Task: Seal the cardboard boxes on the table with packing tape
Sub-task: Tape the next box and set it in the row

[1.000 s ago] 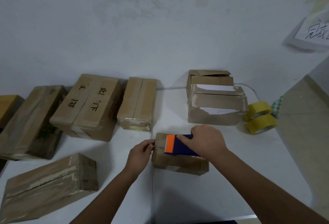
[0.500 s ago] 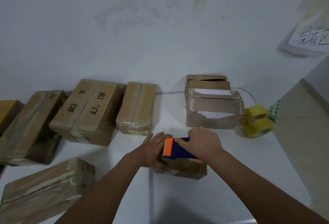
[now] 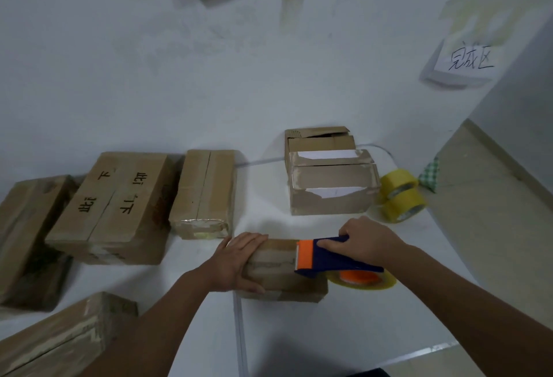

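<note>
A small cardboard box [image 3: 281, 275] lies on the white table [image 3: 344, 331] in front of me. My left hand [image 3: 239, 260] presses flat on the box's left end, fingers straight. My right hand [image 3: 368, 242] grips the blue handle of a tape dispenser [image 3: 332, 260] with an orange blade guard, resting on the box's right part. Its clear tape roll [image 3: 362, 279] hangs past the box's right end.
Several closed cardboard boxes [image 3: 119, 206] line the table's left side and back. An open-topped box [image 3: 332, 182] stands behind the hands, with two yellow tape rolls [image 3: 401, 194] beside it at the right. The table's right edge borders the floor.
The dispenser has slid to the right along the box top with my right hand. My left hand moved from the box's left edge onto its top and now presses flat.
</note>
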### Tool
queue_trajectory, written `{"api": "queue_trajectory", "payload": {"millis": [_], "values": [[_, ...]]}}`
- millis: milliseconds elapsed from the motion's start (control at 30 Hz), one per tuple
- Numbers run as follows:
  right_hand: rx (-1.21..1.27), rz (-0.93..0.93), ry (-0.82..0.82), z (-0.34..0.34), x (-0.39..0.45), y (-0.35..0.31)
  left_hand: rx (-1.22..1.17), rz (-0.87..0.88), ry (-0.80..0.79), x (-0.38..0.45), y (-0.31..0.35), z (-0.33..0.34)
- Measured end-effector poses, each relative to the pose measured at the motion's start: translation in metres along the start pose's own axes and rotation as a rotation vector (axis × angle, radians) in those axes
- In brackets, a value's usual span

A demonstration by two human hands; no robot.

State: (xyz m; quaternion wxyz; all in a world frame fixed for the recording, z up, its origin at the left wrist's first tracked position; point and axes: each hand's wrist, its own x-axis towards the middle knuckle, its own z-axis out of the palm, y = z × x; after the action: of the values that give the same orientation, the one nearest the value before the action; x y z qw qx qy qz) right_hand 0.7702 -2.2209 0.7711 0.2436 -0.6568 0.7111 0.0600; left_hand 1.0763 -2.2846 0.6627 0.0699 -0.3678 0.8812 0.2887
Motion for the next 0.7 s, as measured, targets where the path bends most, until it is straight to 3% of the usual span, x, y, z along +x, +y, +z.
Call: {"api": "queue_trajectory", "payload": {"millis": [400, 700], "values": [[0.011, -0.048, 0.026, 0.039, 0.006, 0.011, 0.065, -0.041, -0.038, -0.021, -0.006, -0.012], [0.143, -0.103, -0.001, 0.072, 0.019, -0.034, 0.143, -0.268, -0.199, -0.062, -0.026, -0.03]]}}
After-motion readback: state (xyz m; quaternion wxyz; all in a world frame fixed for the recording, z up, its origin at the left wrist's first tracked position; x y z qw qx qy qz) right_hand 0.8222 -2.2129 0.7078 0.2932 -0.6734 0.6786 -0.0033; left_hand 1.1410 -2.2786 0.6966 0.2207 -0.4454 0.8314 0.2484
